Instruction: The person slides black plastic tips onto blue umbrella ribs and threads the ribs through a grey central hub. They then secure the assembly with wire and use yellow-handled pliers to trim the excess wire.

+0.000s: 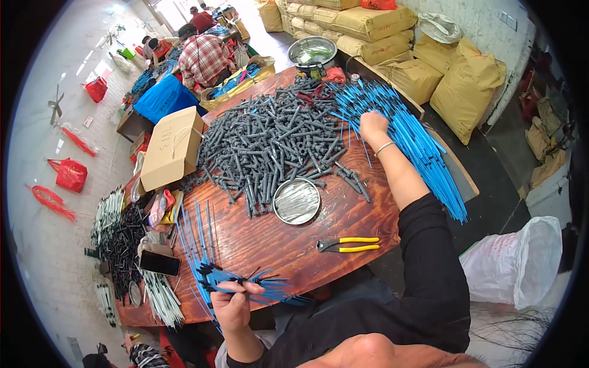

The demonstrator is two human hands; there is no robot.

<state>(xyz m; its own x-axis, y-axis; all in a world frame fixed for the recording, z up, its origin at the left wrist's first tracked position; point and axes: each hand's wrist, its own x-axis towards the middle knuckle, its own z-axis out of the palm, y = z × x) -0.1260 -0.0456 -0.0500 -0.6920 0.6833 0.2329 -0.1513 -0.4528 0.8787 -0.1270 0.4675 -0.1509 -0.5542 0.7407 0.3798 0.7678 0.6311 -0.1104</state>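
Observation:
At the near edge of the table, my left hand (232, 310) is closed in a pinch over a bundle of thin blue rods with black fittings (261, 287). A small black fitting shows at its fingertips. My right hand (373, 127) reaches far right, to a large heap of blue rods with black fittings (405, 135). Its fingers curl closed at the heap's left side, and what they grip is hidden. Between my hands are a round metal tin of thin silvery pins (297, 201) and yellow-handled pincers (348, 245).
A big pile of dark grey plastic tubes (276, 138) covers the table's middle, beside an open cardboard box (173, 149). A phone (160, 263) lies at left near black parts and pale rods. A white sack (515, 262) stands right. Other people work at the back.

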